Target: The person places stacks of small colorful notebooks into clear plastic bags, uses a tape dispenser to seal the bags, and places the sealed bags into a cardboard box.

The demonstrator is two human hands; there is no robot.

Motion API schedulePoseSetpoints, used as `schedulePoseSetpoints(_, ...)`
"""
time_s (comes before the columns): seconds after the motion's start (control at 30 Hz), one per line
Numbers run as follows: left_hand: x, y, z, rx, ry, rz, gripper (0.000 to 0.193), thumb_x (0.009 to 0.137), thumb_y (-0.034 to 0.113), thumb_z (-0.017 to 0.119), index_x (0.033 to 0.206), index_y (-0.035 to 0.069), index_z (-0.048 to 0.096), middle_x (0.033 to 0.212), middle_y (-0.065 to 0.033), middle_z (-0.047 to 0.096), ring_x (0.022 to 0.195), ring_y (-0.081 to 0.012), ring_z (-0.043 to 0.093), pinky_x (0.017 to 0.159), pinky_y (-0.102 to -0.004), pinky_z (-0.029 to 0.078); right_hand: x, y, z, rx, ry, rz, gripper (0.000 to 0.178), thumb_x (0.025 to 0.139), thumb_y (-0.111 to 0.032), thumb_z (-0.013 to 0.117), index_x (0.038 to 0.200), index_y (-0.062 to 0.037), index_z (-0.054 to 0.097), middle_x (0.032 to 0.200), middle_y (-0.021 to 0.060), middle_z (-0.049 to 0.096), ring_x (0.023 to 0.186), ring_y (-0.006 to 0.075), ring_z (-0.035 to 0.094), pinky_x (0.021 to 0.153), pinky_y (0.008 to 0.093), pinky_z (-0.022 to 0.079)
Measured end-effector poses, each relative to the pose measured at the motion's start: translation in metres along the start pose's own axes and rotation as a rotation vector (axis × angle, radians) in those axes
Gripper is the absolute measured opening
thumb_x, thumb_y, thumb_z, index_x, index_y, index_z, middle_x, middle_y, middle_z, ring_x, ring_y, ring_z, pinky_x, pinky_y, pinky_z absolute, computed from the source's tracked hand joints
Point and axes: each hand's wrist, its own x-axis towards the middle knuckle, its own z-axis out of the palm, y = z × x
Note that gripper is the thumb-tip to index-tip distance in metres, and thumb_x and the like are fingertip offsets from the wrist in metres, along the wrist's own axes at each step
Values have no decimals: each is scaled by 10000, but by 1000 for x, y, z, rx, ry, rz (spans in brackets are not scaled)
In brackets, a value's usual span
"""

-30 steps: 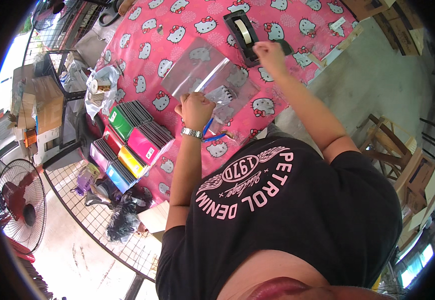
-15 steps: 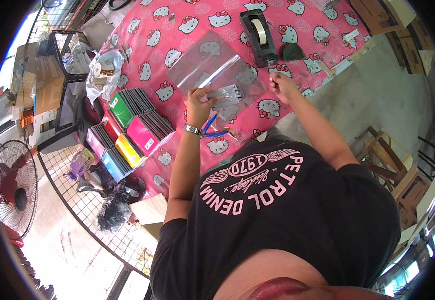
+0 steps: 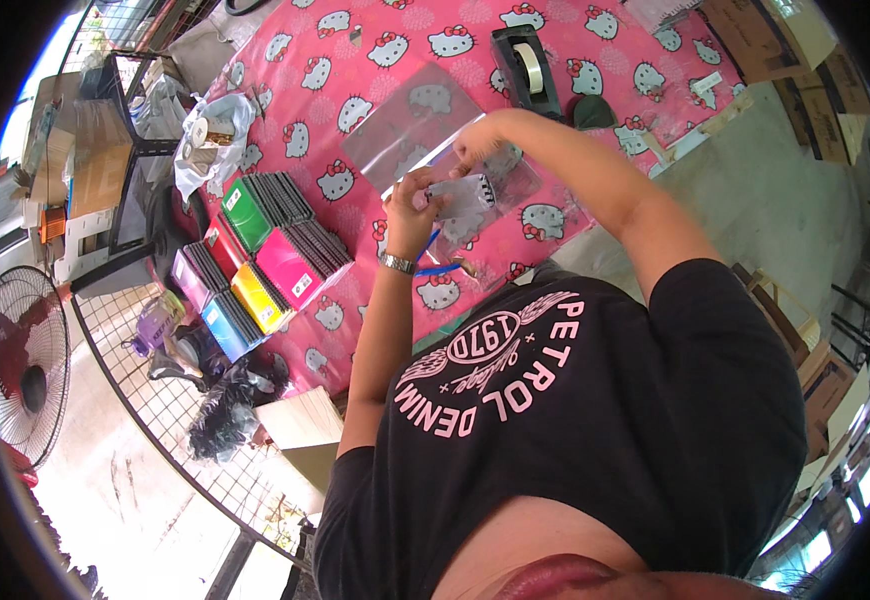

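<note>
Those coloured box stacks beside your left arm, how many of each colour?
Green box stack: 1
Red box stack: 1
Pink box stack: 1
Purple box stack: 1
Yellow box stack: 1
Blue box stack: 1
Total: 6

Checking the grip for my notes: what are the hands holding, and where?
Both hands hold a clear plastic bag: left hand at its left edge, right hand at its top.

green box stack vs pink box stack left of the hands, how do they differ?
The green box stack lies farther up the pink table, near a white bag; the pink box stack lies lower, closer to the left hand. Green looks slightly smaller in this view. Both lie flat, untouched, a coloured face with dark rows behind. Both hands, right hand included, hold a clear bag.
</note>
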Motion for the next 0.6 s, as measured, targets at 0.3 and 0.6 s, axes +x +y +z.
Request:
schedulePoseSetpoints(0.3, -27, 0, 3, 531, 15, 403, 425, 774, 351, 666, 1165, 196, 608, 1385, -118, 423, 1233, -310, 413, 1003, -478, 278, -50, 6, 135, 211, 963, -404, 659, 614, -282, 806, 1173, -79, 522, 1106, 143, 586, 1061, 325, 554, 912, 407, 428)
schedulePoseSetpoints(0.6, -25, 15, -26, 138, 301, 146, 342, 929, 284, 499, 1193, 78, 563, 1387, -146, 409, 1246, -307, 415, 990, -427, 312, -206, 22, -17, 838, 1542, -238, 589, 691, -309, 810, 1122, -27, 523, 1025, 79, 590, 852, 158, 567, 692, 323, 486)
